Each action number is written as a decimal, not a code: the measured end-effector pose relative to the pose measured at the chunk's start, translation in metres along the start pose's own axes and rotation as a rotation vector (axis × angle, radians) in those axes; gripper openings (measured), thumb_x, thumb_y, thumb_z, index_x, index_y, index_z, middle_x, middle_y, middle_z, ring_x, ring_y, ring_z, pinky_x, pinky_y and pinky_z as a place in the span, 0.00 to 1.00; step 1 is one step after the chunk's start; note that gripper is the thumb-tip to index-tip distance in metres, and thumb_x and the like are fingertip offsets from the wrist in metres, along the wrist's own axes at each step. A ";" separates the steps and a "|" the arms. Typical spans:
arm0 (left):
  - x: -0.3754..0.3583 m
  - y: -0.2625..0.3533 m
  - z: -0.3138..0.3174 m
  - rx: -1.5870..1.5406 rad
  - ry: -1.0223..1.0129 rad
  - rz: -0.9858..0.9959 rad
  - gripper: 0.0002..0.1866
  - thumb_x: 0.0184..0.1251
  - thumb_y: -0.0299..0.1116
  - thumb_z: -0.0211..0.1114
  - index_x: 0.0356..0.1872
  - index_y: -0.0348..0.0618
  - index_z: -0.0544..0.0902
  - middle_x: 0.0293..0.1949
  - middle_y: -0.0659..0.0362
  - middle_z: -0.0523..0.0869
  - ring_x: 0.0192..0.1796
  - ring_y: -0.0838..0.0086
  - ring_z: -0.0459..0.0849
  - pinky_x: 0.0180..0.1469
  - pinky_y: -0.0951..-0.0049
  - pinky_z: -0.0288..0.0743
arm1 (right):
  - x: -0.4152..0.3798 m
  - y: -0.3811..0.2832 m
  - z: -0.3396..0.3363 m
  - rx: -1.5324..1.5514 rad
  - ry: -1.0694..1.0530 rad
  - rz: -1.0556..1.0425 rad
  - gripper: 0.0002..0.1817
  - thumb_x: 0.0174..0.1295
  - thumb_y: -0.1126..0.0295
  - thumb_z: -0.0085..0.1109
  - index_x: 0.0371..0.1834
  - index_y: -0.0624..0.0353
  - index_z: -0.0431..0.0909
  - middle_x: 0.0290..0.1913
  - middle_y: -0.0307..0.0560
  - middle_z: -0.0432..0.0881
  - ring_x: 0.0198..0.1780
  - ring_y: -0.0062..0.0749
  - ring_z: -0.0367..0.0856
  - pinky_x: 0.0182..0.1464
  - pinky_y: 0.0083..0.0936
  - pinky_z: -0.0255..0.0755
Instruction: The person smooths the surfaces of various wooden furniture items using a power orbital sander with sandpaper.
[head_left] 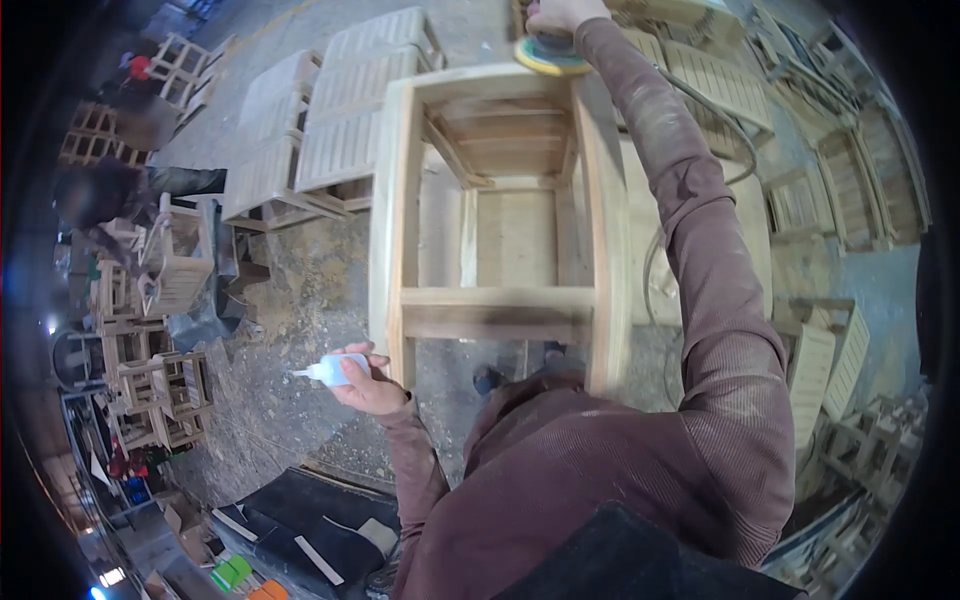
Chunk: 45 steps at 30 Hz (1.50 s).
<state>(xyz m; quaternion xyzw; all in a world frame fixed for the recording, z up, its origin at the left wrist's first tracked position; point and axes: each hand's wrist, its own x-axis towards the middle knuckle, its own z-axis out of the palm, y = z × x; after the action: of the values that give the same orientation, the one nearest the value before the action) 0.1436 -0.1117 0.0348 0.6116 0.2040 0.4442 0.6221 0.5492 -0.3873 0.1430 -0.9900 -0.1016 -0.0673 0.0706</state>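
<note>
Fingers of my left hand (357,376) wrap around a small white bottle (343,370), its nozzle pointing left, beside the wooden frame (498,298). My right hand (568,14) is on a round sander (552,62) at the frame's far end; how tightly those fingers close, I cannot tell. A hose (745,150) curves past my right sleeve. Slatted wooden pieces (352,118) crowd the frame's far left, more stacks (160,400) stand further left near another person (100,195), and a dark sheet (300,535) lies nearer me.

pale btl (343,370) sideways in l hand (370,392), round sander (553,58) in r hand (566,12) by wood frame (500,298).
</note>
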 end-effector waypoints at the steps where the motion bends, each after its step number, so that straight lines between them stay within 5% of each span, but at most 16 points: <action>1: 0.001 0.001 -0.001 0.002 -0.035 0.016 0.14 0.72 0.41 0.51 0.40 0.38 0.70 0.30 0.54 0.78 0.21 0.79 0.73 0.23 0.81 0.69 | -0.014 0.004 -0.005 0.043 0.063 0.006 0.18 0.51 0.58 0.53 0.40 0.57 0.78 0.35 0.59 0.83 0.41 0.48 0.83 0.44 0.40 0.76; 5: 0.002 -0.001 -0.006 -0.025 -0.110 -0.019 0.14 0.71 0.39 0.53 0.44 0.38 0.68 0.32 0.53 0.79 0.23 0.80 0.74 0.26 0.81 0.71 | -0.066 0.010 -0.002 0.017 0.279 0.048 0.16 0.50 0.57 0.54 0.39 0.53 0.78 0.34 0.59 0.82 0.40 0.52 0.82 0.44 0.42 0.75; 12: 0.015 0.003 -0.019 -0.032 -0.344 -0.150 0.14 0.71 0.38 0.53 0.47 0.36 0.68 0.33 0.53 0.80 0.25 0.79 0.76 0.29 0.79 0.73 | -0.200 -0.019 -0.018 0.128 0.324 0.054 0.13 0.53 0.58 0.54 0.35 0.55 0.76 0.33 0.61 0.80 0.34 0.55 0.81 0.39 0.46 0.74; 16: 0.025 0.003 -0.023 0.039 -0.626 -0.074 0.13 0.72 0.37 0.50 0.44 0.35 0.69 0.34 0.52 0.81 0.25 0.77 0.78 0.30 0.79 0.74 | -0.282 -0.045 -0.039 0.113 0.175 0.162 0.16 0.52 0.57 0.56 0.42 0.52 0.76 0.36 0.59 0.79 0.39 0.53 0.81 0.42 0.44 0.75; 20: 0.028 -0.002 -0.032 -0.125 -0.651 -0.146 0.13 0.72 0.36 0.50 0.45 0.34 0.69 0.34 0.51 0.82 0.26 0.76 0.78 0.30 0.79 0.74 | -0.358 -0.052 -0.038 0.137 0.254 0.017 0.20 0.49 0.56 0.59 0.45 0.47 0.74 0.38 0.54 0.76 0.34 0.55 0.80 0.37 0.42 0.76; 22: 0.027 -0.003 -0.035 -0.149 -0.644 -0.172 0.12 0.72 0.35 0.51 0.45 0.35 0.69 0.33 0.52 0.82 0.25 0.77 0.78 0.29 0.80 0.74 | -0.376 -0.068 -0.046 0.072 0.126 0.090 0.20 0.48 0.58 0.60 0.45 0.48 0.73 0.38 0.54 0.76 0.33 0.54 0.81 0.36 0.43 0.76; 29: 0.029 -0.007 -0.042 -0.197 -0.566 -0.164 0.13 0.68 0.32 0.57 0.47 0.36 0.68 0.31 0.56 0.81 0.26 0.80 0.78 0.25 0.83 0.74 | -0.330 -0.143 -0.030 0.071 0.103 -0.113 0.19 0.48 0.61 0.60 0.45 0.51 0.73 0.37 0.60 0.76 0.33 0.53 0.81 0.34 0.43 0.76; 30: 0.027 -0.005 -0.042 -0.145 -0.544 -0.149 0.14 0.67 0.32 0.58 0.47 0.36 0.68 0.31 0.57 0.81 0.27 0.80 0.79 0.25 0.82 0.74 | -0.321 -0.157 -0.024 0.056 0.135 -0.125 0.25 0.44 0.59 0.65 0.47 0.51 0.72 0.37 0.53 0.76 0.36 0.50 0.81 0.36 0.40 0.75; 32: 0.026 0.006 -0.038 -0.067 -0.506 -0.102 0.15 0.65 0.34 0.60 0.44 0.35 0.70 0.29 0.58 0.82 0.29 0.78 0.81 0.24 0.80 0.75 | -0.306 -0.186 -0.025 0.141 0.073 -0.165 0.28 0.40 0.58 0.67 0.47 0.53 0.73 0.38 0.55 0.78 0.39 0.50 0.81 0.41 0.38 0.75; 35: 0.026 0.009 -0.039 0.049 -0.522 -0.042 0.10 0.68 0.33 0.57 0.41 0.37 0.69 0.26 0.60 0.80 0.20 0.84 0.73 0.22 0.84 0.70 | -0.269 -0.200 -0.018 0.415 0.072 -0.222 0.31 0.36 0.56 0.69 0.47 0.55 0.74 0.38 0.57 0.79 0.42 0.51 0.80 0.46 0.38 0.74; 42: 0.029 -0.008 -0.044 0.171 -0.478 0.141 0.11 0.67 0.34 0.59 0.39 0.37 0.70 0.24 0.60 0.80 0.19 0.83 0.74 0.21 0.81 0.70 | -0.212 -0.225 0.014 0.828 0.096 0.114 0.38 0.33 0.51 0.70 0.52 0.55 0.74 0.47 0.57 0.81 0.50 0.50 0.79 0.53 0.33 0.72; 45: 0.031 -0.008 -0.043 0.140 -0.459 0.138 0.11 0.67 0.34 0.58 0.39 0.37 0.70 0.24 0.60 0.81 0.19 0.83 0.75 0.21 0.81 0.70 | -0.226 -0.241 0.021 0.736 0.089 0.133 0.37 0.36 0.52 0.69 0.54 0.51 0.72 0.49 0.59 0.76 0.51 0.52 0.77 0.54 0.39 0.70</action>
<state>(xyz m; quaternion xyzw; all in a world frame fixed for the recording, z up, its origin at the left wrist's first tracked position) 0.1280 -0.0607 0.0286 0.7505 0.0453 0.3199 0.5765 0.2811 -0.1934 0.1196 -0.8990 -0.0511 -0.0646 0.4301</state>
